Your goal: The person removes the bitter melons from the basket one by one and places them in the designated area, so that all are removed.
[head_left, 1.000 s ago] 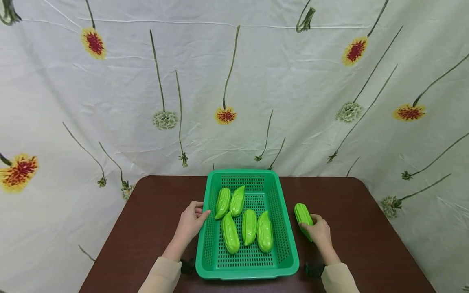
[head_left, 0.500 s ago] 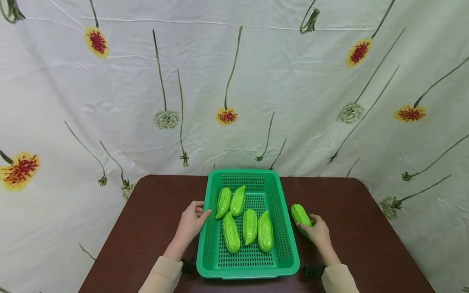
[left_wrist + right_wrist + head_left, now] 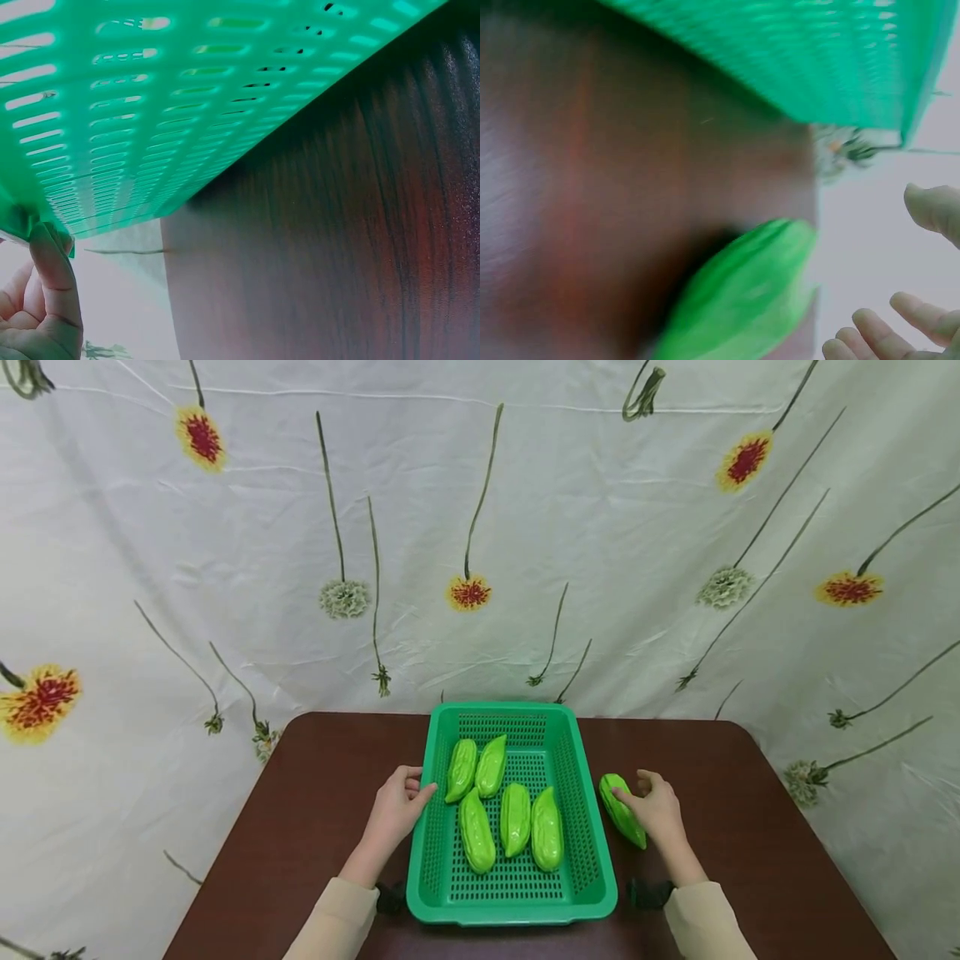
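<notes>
In the head view my left hand [image 3: 399, 803] grips the left rim of the green plastic basket [image 3: 447, 906], thumb over the edge. The left wrist view shows fingers [image 3: 54, 277] pinching the rim of the slotted basket wall [image 3: 112, 150]. Several glossy green, ridged, gourd-like vegetables [image 3: 477, 831] with pointed ends lie inside. Another such gourd [image 3: 619, 814] rests on the table right of the basket, pointed end toward me. Close over it, my right hand [image 3: 658, 808] has thumb and fingers spread; the right wrist view shows them apart from the gourd [image 3: 742, 300].
A dark brown wooden table [image 3: 330, 777] holds the basket near its middle. Behind it hangs a pale cloth [image 3: 420, 527] printed with flowers. Dark wrist-worn devices [image 3: 651, 893] sit at both cuffs.
My right hand first shifts the gourd slightly toward the basket, then lets go and lifts off it. The gourd's near end has swung right. My left hand keeps its hold on the rim.
</notes>
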Available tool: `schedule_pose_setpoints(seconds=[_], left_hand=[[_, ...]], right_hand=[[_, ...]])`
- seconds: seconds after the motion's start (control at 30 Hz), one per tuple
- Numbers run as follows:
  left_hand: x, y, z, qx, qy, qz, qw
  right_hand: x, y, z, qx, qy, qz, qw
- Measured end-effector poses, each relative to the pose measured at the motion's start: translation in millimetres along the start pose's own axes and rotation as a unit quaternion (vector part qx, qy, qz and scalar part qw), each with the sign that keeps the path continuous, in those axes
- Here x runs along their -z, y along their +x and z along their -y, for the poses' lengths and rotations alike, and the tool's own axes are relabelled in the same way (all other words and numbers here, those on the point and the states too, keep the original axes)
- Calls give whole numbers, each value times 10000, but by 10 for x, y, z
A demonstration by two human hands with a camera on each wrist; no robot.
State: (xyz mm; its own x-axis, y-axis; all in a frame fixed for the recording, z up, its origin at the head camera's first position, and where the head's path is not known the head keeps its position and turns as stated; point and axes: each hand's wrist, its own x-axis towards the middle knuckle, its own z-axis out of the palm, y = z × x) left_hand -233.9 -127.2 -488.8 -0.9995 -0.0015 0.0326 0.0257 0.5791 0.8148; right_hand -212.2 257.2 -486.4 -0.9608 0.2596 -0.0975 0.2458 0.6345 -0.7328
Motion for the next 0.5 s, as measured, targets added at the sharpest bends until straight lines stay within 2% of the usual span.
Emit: schedule_pose_setpoints(seconds=[0.23, 0.5], left_hand=[[-8, 6, 15, 2, -24, 3, 10000], [-11, -4, 17, -78, 1, -45, 10000]], right_hand=[[82, 70, 351, 197, 292, 43, 9994], [25, 101, 686, 443, 520, 49, 9976]])
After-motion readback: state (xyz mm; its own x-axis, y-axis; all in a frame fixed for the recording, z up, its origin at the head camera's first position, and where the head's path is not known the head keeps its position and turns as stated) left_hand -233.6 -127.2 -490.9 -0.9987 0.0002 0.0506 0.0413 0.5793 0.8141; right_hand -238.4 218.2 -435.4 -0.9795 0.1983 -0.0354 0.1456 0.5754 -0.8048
